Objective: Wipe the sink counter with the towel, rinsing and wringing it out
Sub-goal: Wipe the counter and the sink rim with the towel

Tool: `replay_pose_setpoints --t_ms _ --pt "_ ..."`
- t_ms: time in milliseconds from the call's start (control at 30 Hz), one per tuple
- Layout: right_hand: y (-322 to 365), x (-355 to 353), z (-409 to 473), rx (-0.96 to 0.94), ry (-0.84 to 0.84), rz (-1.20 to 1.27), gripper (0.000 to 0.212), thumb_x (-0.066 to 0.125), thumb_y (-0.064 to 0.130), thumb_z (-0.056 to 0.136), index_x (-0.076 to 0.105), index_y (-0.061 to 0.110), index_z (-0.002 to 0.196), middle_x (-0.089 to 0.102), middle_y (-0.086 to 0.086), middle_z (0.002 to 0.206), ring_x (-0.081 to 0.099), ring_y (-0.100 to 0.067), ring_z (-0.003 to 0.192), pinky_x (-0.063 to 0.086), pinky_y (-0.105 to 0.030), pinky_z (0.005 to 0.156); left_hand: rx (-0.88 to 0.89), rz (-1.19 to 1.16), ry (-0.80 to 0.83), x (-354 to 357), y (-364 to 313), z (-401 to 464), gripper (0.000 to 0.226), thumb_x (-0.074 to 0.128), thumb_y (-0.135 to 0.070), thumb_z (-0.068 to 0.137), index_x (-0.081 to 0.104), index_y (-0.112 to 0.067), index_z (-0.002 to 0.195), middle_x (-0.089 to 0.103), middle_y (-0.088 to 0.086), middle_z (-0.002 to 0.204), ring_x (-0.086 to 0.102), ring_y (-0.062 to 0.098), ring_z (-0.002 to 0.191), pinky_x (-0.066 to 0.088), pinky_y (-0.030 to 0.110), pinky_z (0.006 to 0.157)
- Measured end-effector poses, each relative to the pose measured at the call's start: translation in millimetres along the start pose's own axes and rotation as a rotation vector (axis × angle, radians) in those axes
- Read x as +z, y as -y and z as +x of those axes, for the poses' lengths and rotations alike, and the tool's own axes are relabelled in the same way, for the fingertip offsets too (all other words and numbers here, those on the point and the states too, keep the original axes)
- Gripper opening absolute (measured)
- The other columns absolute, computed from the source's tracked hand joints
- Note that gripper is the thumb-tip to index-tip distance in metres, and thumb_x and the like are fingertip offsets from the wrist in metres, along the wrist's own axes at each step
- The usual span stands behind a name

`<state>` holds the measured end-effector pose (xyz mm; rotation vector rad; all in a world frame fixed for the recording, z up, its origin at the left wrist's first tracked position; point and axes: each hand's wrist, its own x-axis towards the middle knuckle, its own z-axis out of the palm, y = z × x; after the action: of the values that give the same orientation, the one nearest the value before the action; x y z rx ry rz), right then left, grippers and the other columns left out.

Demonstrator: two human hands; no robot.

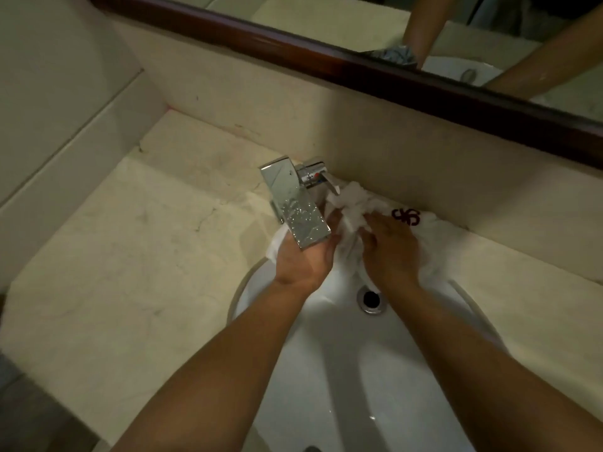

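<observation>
A dark red embroidered emblem point(406, 216), made of looped curls rather than readable letters, is seen on the white towel point(354, 203) where it lies on the counter's back edge against the wall. A small red and blue mark is visible on the chrome faucet point(293, 203) near its lever; no other writing can be made out.

The towel is bunched between both hands above the back of the white sink basin point(326, 370), part of it draped over the rim onto the marble counter point(130, 256) to the right. The left hand point(303, 259) is curled around the towel's left part, its fingers partly hidden beneath the flat faucet spout. The right hand point(388, 252) is pressed palm-down on the cloth with fingers spread and bent, gripping folds. A tail of towel hangs toward the drain point(371, 298).

Water droplets are scattered on the spout; whether water is running cannot be told. In the wood-framed mirror point(424, 83), only reflected forearms are shown, cut off by the frame's top. The basin's near edge is cropped.
</observation>
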<state>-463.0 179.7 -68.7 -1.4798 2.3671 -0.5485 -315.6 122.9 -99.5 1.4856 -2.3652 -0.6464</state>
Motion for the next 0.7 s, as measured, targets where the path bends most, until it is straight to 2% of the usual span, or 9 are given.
replay_pose_setpoints --t_ms 67,133,233,333,400,467,533,600,700 --pt "13 4 -7 -0.004 -0.028 0.088 0.043 0.042 0.027 0.098 0.062 0.005 0.129 0.063 -0.017 0.131 0.055 -0.037 0.121 0.039 -0.041 0.1 0.021 0.017 -0.041 -11 2 -6 0.044 0.039 -0.048 0.094 0.058 -0.027 0.129 0.059 0.0 0.132 0.045 0.01 0.117 0.025 0.002 0.096" --pt "26 5 -19 -0.008 -0.094 0.19 0.042 0.044 0.025 0.09 0.068 0.0 0.115 0.07 -0.021 0.11 0.063 -0.038 0.1 0.043 -0.035 0.083 0.172 0.095 -0.089 -21 5 -14 0.027 0.055 -0.028 0.091 0.066 -0.019 0.114 0.064 0.009 0.119 0.055 0.027 0.109 0.047 0.028 0.091" --pt "44 9 -45 0.006 -0.095 0.346 0.025 0.056 0.012 0.091 0.071 0.0 0.109 0.073 -0.018 0.098 0.066 -0.034 0.089 0.032 -0.021 0.071 0.286 0.163 -0.143 -29 20 -33 0.028 0.062 -0.012 0.087 0.068 -0.006 0.114 0.064 0.017 0.121 0.055 0.035 0.117 0.044 0.04 0.102" --pt "64 19 -73 0.134 0.027 0.52 0.029 0.054 0.026 0.093 0.072 0.009 0.11 0.074 -0.01 0.1 0.066 -0.026 0.092 0.036 -0.02 0.076 0.268 0.131 -0.146 -33 48 -56 0.045 0.05 -0.01 0.084 0.06 -0.002 0.128 0.059 0.02 0.13 0.051 0.035 0.127 0.04 0.045 0.108" --pt "85 21 -89 0.21 0.09 0.703 0.019 0.054 0.03 0.093 0.07 0.024 0.086 0.07 0.006 0.081 0.062 -0.012 0.076 0.043 -0.027 0.072 0.222 0.033 -0.169 -49 59 -71 0.045 0.044 -0.014 0.089 0.059 -0.005 0.13 0.062 0.019 0.124 0.056 0.032 0.121 0.041 0.041 0.106" --pt "110 12 -104 0.259 0.121 0.844 0.028 0.057 0.018 0.098 0.061 0.027 0.072 0.062 0.013 0.065 0.054 -0.001 0.062 0.044 -0.022 0.063 0.166 -0.123 -0.197 -79 61 -83 0.039 0.042 -0.019 0.094 0.062 -0.009 0.126 0.065 0.013 0.117 0.057 0.024 0.11 0.041 0.03 0.1" --pt "136 -2 -115 0.288 0.161 0.995 0.03 0.055 0.01 0.099 0.063 0.02 0.072 0.061 0.013 0.063 0.053 -0.001 0.06 0.043 -0.017 0.059 0.052 -0.325 -0.156 -119 61 -89 0.039 0.04 -0.031 0.094 0.061 -0.019 0.125 0.062 0.003 0.119 0.055 0.014 0.108 0.042 0.024 0.097" --pt "163 -18 -119 0.296 0.196 1.127 0.023 0.055 0.013 0.099 0.066 0.009 0.079 0.063 0.003 0.07 0.057 -0.009 0.067 0.046 -0.024 0.061 -0.072 -0.539 -0.083 -159 64 -92 0.037 0.044 -0.043 0.089 0.055 -0.035 0.123 0.057 -0.008 0.127 0.054 0.005 0.114 0.043 0.025 0.099" --pt "203 -43 -113 0.411 0.228 1.488 0.016 0.055 0.01 0.098 0.069 0.004 0.096 0.072 -0.008 0.085 0.068 -0.018 0.079 0.055 -0.031 0.069 -0.086 -0.887 0.114 -211 76 -101 0.065 0.065 -0.051 0.078 0.038 -0.043 0.137 0.044 -0.015 0.142 0.053 0.006 0.122 0.048 0.023 0.094"
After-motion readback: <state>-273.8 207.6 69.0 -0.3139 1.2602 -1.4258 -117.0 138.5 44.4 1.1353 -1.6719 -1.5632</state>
